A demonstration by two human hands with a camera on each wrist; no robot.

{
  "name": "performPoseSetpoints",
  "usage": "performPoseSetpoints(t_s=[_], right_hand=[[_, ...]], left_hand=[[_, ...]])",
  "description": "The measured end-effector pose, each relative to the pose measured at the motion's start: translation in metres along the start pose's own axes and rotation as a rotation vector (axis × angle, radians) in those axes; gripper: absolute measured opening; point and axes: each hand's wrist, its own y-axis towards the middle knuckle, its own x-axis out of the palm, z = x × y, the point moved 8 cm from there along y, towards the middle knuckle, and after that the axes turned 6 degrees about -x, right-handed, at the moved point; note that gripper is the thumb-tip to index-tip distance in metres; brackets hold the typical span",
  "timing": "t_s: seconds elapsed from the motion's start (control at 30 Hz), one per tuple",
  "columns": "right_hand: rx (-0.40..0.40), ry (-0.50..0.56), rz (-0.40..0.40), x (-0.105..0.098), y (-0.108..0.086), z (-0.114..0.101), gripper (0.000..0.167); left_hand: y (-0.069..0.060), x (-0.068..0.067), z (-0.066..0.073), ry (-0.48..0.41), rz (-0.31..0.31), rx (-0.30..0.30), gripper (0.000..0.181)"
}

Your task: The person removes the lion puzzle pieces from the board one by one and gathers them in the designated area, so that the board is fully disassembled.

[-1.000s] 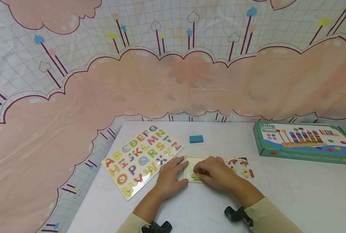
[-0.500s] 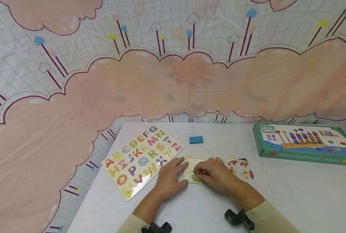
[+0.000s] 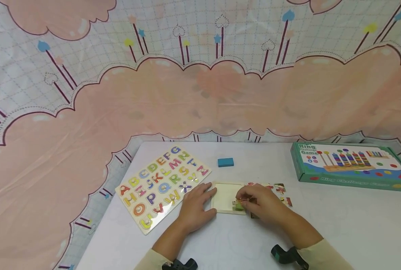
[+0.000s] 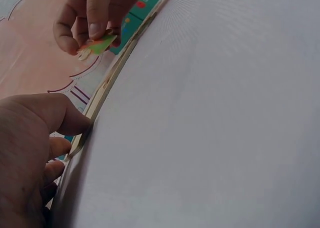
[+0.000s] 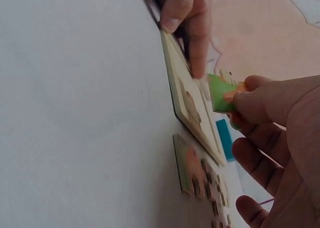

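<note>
My right hand [image 3: 266, 204] pinches a green and orange jigsaw puzzle piece [image 3: 238, 206] between thumb and fingers, held above the right part of a shallow wooden puzzle tray [image 3: 225, 197]. The piece [image 5: 220, 94] is tilted in the right wrist view, off the tray [image 5: 173, 90]. My left hand [image 3: 196, 206] rests at the tray's left edge with fingers spread; its thumb [image 4: 75, 119] touches the edge in the left wrist view. Loose puzzle pieces [image 3: 280, 188] lie right of the tray, partly hidden by my right hand.
An alphabet board [image 3: 163, 187] lies at an angle to the left, close to my left hand. Behind the tray sits a blue block [image 3: 225, 162]. A green Ring Challenge Game box [image 3: 352, 167] occupies the back right of the white table [image 3: 355, 225].
My right hand has moved right and lifted the puzzle piece from the tray's lower middle, uncovering more of the bare tray. The left hand stays at the tray's edge.
</note>
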Motion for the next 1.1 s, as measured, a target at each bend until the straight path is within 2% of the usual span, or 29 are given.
performPoseSetpoints(t_s=[0.1,0.27,0.5,0.7,0.83,0.97,1.1], right_hand=[[0.025,0.0,0.012,-0.004,-0.005,0.005,0.019],[-0.002,-0.025,0.034,-0.011,-0.014,0.009,0.019],[-0.011,0.012,0.029,-0.021,-0.026,0.016,0.014],[-0.026,0.025,0.06,-0.031,-0.036,0.021,0.018],[0.01,-0.011,0.071,-0.037,-0.043,0.025,0.022],[0.076,-0.003,0.063,-0.04,-0.049,0.033,0.02],[0.107,-0.003,0.053,-0.042,-0.055,0.038,0.017]], left_hand=[[-0.001,0.0,0.0,0.002,0.002,0.005,0.066],[-0.001,0.002,-0.002,0.005,-0.001,0.006,0.066],[-0.001,0.001,-0.001,0.005,0.004,0.004,0.066],[-0.001,0.0,-0.001,0.004,0.0,-0.001,0.066],[0.0,0.0,0.0,-0.004,-0.001,-0.002,0.066],[0.0,0.0,0.0,-0.004,-0.001,-0.004,0.066],[0.0,0.0,0.0,-0.008,-0.007,-0.008,0.067]])
